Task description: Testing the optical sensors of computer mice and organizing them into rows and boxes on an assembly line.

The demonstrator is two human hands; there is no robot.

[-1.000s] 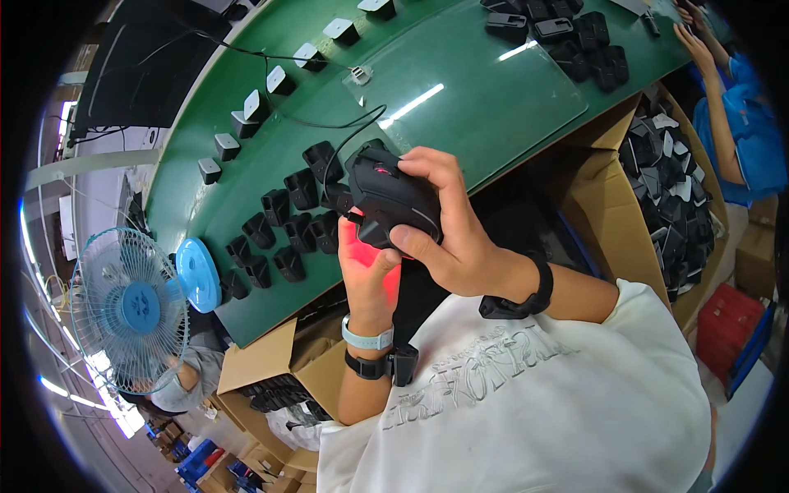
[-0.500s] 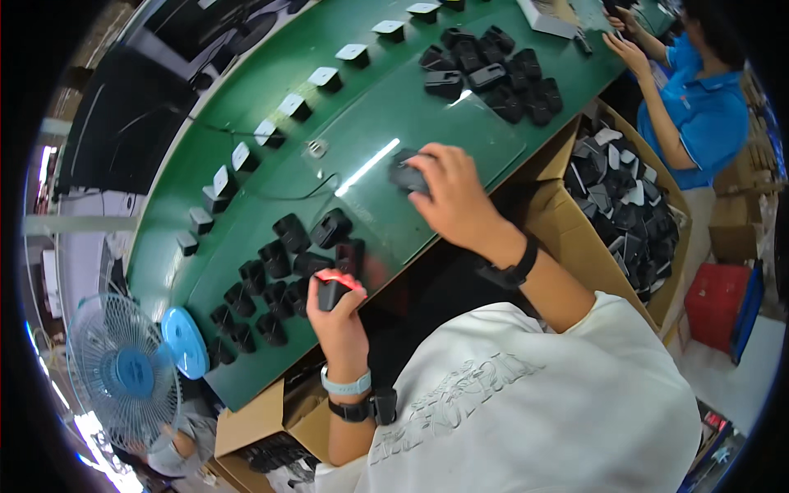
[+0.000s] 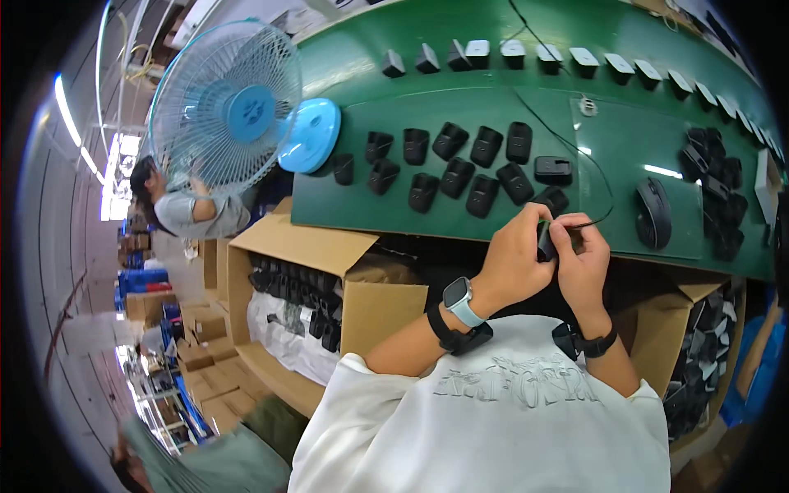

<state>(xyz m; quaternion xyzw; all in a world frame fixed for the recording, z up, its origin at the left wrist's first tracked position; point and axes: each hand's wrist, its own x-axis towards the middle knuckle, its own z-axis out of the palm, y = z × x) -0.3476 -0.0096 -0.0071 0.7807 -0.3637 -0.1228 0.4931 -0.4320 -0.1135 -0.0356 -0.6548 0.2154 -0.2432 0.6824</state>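
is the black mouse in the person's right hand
No, the black mouse rests on the green tabletop, to the right of and apart from the right hand.

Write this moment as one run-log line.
left hand: holds black device; right hand: at black cable; black mouse: on green table

Small block you hold point(image 3: 545, 241): dark plastic, finish hard to tell. Black housings point(image 3: 457, 177) before you: matt plastic. Computer mouse point(image 3: 654, 214) to right: black plastic, mostly matt. Your green tabletop point(image 3: 362, 185): smooth, glossy. Clear sheet point(image 3: 612, 148) over it, right: slick, mirroring light; glass or plastic, you can't tell. Fan point(image 3: 251, 115) at left: shiny blue plastic base, thin wire-like grille. Near-left carton point(image 3: 382, 320): matt brown cardboard. Your white top point(image 3: 493, 435): soft matt cloth, raised stitched-looking lettering.
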